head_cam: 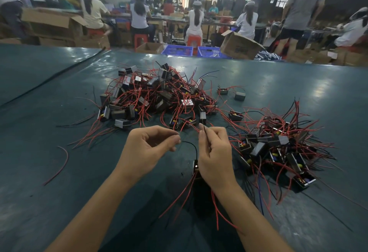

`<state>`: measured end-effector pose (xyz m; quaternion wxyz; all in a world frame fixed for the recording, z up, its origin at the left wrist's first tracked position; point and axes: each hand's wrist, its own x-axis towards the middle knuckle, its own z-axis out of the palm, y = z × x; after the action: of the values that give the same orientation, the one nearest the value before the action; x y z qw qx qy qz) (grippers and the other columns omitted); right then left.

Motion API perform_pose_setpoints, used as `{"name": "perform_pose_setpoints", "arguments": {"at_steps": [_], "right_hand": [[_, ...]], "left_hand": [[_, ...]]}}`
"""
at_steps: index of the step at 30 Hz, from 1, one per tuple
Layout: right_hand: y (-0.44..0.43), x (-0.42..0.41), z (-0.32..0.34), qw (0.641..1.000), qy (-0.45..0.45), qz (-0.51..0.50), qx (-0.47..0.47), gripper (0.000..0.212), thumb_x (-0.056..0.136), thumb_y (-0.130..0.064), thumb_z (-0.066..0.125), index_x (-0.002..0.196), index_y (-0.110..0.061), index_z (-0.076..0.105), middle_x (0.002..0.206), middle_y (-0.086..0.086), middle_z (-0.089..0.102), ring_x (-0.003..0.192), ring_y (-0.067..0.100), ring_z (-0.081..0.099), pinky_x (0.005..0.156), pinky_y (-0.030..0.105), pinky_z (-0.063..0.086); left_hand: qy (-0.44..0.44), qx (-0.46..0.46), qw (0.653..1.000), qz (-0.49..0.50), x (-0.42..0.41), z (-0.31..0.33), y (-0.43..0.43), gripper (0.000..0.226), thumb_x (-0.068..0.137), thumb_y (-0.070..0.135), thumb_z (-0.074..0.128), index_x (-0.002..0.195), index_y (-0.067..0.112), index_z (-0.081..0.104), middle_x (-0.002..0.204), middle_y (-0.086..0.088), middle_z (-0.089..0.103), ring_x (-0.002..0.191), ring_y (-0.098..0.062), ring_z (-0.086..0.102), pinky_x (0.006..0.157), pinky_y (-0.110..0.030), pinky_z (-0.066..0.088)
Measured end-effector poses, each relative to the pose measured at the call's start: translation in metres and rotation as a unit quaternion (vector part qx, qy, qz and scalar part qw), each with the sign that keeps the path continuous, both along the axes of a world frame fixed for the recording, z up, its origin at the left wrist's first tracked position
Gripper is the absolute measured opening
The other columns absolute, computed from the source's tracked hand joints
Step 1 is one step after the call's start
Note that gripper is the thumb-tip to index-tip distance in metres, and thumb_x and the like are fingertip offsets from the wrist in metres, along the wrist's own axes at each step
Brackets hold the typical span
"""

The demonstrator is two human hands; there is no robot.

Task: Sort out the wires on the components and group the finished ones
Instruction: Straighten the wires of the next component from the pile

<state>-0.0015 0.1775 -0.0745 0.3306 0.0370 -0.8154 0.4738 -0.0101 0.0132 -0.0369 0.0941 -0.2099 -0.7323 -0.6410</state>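
Two bare hands work just above a dark green table (pixel 59 172). The left hand (pixel 151 148) pinches the free end of a thin black wire (pixel 191 144) between thumb and fingertips. The right hand (pixel 215 152) pinches a second black strand (pixel 205 132) upright between thumb and forefinger, other fingers curled. Between the wrists sits a small black box-shaped component (pixel 196 167), partly hidden by the right hand, with red wires trailing toward the viewer. Beyond lies a large tangled heap of black components (pixel 155 96); a smaller heap (pixel 278 148) lies at right.
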Motion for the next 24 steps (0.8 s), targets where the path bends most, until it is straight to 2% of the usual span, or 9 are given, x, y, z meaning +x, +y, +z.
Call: {"name": "perform_pose_setpoints", "arguments": {"at_steps": [3, 5, 7, 9, 11, 15, 19, 21, 24], "right_hand": [[-0.001, 0.003, 0.000, 0.990, 0.091, -0.029, 0.103, 0.034, 0.096, -0.007, 0.058, 0.129, -0.001, 0.060, 0.095, 0.008, 0.052, 0.083, 0.022, 0.053, 0.073, 0.033, 0.050], [-0.001, 0.006, 0.000, 0.978, 0.146, -0.026, 0.146, 0.033, 0.092, -0.002, 0.064, 0.125, -0.002, 0.063, 0.092, 0.009, 0.055, 0.081, 0.023, 0.054, 0.070, 0.037, 0.050], [-0.003, 0.008, -0.001, 0.973, 0.171, -0.028, 0.153, 0.023, 0.089, -0.005, 0.068, 0.112, -0.005, 0.070, 0.091, 0.007, 0.060, 0.081, 0.022, 0.057, 0.070, 0.039, 0.049], [-0.005, 0.008, -0.002, 0.974, 0.177, -0.023, 0.140, 0.009, 0.087, -0.009, 0.071, 0.095, -0.006, 0.071, 0.088, 0.003, 0.064, 0.079, 0.020, 0.058, 0.069, 0.040, 0.048], [-0.004, 0.008, -0.003, 0.976, 0.180, -0.013, 0.124, 0.007, 0.085, -0.012, 0.073, 0.088, -0.006, 0.070, 0.084, -0.001, 0.066, 0.076, 0.017, 0.057, 0.067, 0.038, 0.048], [-0.005, 0.007, -0.006, 0.979, 0.167, 0.030, 0.112, 0.013, 0.087, -0.012, 0.069, 0.099, -0.006, 0.073, 0.086, -0.002, 0.071, 0.076, 0.017, 0.060, 0.068, 0.039, 0.052], [-0.006, 0.007, -0.009, 0.985, 0.122, 0.041, 0.117, 0.021, 0.090, -0.007, 0.066, 0.110, -0.008, 0.071, 0.090, -0.002, 0.070, 0.079, 0.015, 0.064, 0.071, 0.041, 0.050], [-0.005, 0.006, -0.010, 0.986, 0.117, 0.037, 0.117, 0.022, 0.091, -0.005, 0.066, 0.113, -0.008, 0.071, 0.091, -0.002, 0.070, 0.077, 0.016, 0.064, 0.069, 0.043, 0.050], [-0.007, 0.005, -0.009, 0.991, 0.100, 0.048, 0.076, 0.021, 0.094, -0.006, 0.063, 0.113, -0.009, 0.071, 0.094, -0.001, 0.068, 0.075, 0.020, 0.064, 0.068, 0.047, 0.051]], "left_hand": [[0.036, -0.023, 0.999, 0.013, 0.001, -0.001, 0.001, 0.012, 0.075, 0.026, 0.072, 0.086, 0.020, 0.075, 0.075, 0.003, 0.074, 0.066, -0.011, 0.070, 0.061, -0.015, 0.052], [0.073, -0.036, 0.997, 0.016, 0.002, -0.001, 0.002, 0.012, 0.076, 0.025, 0.072, 0.086, 0.020, 0.075, 0.074, 0.006, 0.073, 0.066, -0.011, 0.068, 0.062, -0.018, 0.052], [0.081, -0.033, 0.996, 0.009, 0.003, -0.001, 0.004, 0.012, 0.077, 0.023, 0.071, 0.087, 0.019, 0.075, 0.076, 0.006, 0.073, 0.069, -0.012, 0.069, 0.064, -0.020, 0.053], [0.065, -0.011, 0.998, -0.006, 0.004, -0.001, 0.007, 0.011, 0.077, 0.022, 0.071, 0.087, 0.019, 0.074, 0.077, 0.004, 0.075, 0.070, -0.012, 0.070, 0.066, -0.020, 0.054], [0.059, 0.009, 0.998, -0.009, 0.005, -0.002, 0.008, 0.010, 0.077, 0.021, 0.071, 0.086, 0.019, 0.073, 0.078, 0.005, 0.075, 0.071, -0.011, 0.071, 0.067, -0.018, 0.055], [0.045, 0.048, 0.998, 0.010, 0.001, -0.005, 0.007, 0.012, 0.077, 0.024, 0.071, 0.086, 0.017, 0.073, 0.079, 0.000, 0.075, 0.072, -0.016, 0.072, 0.065, -0.019, 0.055], [0.050, 0.036, 0.998, 0.020, -0.001, -0.007, 0.005, 0.012, 0.077, 0.021, 0.072, 0.088, 0.018, 0.074, 0.080, -0.001, 0.075, 0.073, -0.017, 0.072, 0.067, -0.020, 0.056], [0.100, 0.001, 0.994, 0.033, -0.002, -0.006, 0.001, 0.012, 0.077, 0.019, 0.074, 0.089, 0.016, 0.075, 0.080, 0.000, 0.075, 0.076, -0.014, 0.072, 0.070, -0.022, 0.057], [0.268, -0.093, 0.956, 0.068, -0.002, -0.005, -0.004, 0.011, 0.078, 0.010, 0.077, 0.089, 0.007, 0.076, 0.093, -0.002, 0.073, 0.082, -0.009, 0.069, 0.071, -0.022, 0.056]]}}
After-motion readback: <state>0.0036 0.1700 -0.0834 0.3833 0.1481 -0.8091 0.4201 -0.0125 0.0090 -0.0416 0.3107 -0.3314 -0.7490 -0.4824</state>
